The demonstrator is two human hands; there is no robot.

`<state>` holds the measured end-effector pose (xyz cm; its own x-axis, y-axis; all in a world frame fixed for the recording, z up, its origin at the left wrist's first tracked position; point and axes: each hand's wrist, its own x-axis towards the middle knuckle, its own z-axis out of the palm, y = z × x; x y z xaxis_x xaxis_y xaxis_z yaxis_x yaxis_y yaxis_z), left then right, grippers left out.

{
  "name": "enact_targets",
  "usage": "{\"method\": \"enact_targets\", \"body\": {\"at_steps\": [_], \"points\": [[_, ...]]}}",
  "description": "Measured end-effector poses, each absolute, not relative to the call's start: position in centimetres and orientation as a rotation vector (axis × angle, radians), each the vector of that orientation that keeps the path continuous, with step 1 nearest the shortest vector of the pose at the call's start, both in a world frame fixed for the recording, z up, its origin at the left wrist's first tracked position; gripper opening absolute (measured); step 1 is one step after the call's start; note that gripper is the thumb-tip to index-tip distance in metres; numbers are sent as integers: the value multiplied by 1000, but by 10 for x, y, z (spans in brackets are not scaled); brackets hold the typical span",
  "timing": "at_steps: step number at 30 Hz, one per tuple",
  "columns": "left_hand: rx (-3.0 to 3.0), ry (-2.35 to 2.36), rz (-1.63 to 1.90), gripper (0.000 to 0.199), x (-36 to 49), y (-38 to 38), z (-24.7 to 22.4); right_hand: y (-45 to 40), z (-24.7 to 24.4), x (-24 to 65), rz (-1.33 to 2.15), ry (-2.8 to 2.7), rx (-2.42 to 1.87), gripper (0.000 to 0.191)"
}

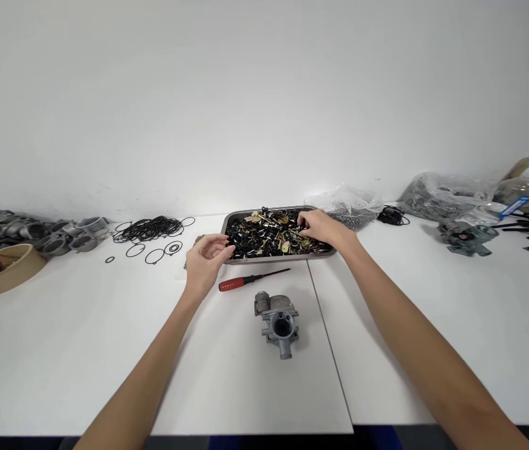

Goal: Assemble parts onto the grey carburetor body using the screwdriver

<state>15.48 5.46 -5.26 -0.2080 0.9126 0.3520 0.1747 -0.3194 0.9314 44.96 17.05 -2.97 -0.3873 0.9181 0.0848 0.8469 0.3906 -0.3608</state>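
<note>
A long white table carries everything, and it stands against a plain white wall. On its far left lies a group of grey metal housings, with a tan bowl in front of them. On the far right are clear plastic bags of parts.

In the middle stands a shallow metal tray filled with small black and brass parts. The right hand reaches into the tray, its fingertips pinched together among the parts; I cannot tell which piece it grips. The left hand hovers just beside the tray's left edge, fingers loosely curled and apart, holding nothing.

Left of the tray is a pile of black O-rings. Near the person lies a grey carburetor body, and between it and the tray, a red-handled screwdriver.
</note>
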Motion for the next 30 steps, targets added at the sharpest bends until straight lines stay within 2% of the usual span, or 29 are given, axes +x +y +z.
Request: {"method": "enact_targets", "body": {"at_steps": [3, 8, 13, 18, 23, 27, 30], "points": [[1677, 1428, 1588, 31, 154, 58, -59, 171, -36, 444, 360, -2359, -1504, 20], [1948, 1533, 1446, 38, 151, 59, -64, 173, -32, 445, 413, -2341, -1405, 18], [2063, 1577, 1412, 29, 154, 53, -59, 169, -28, 448, 446, -2321, -1325, 19], [2125, 1565, 1394, 26, 157, 49, -56, 168, -23, 442, 487, -2291, -1377, 27], [2200, 1521, 1346, 25, 157, 49, -58, 172, -28, 437, 487, -2343, -1454, 22], [2243, 1470, 1320, 23, 159, 49, -59, 166, -39, 431, 443, -2369, -1511, 35], [2254, 1454, 1332, 22, 160, 49, -59, 163, -42, 427, 405, -2348, -1522, 32]]}}
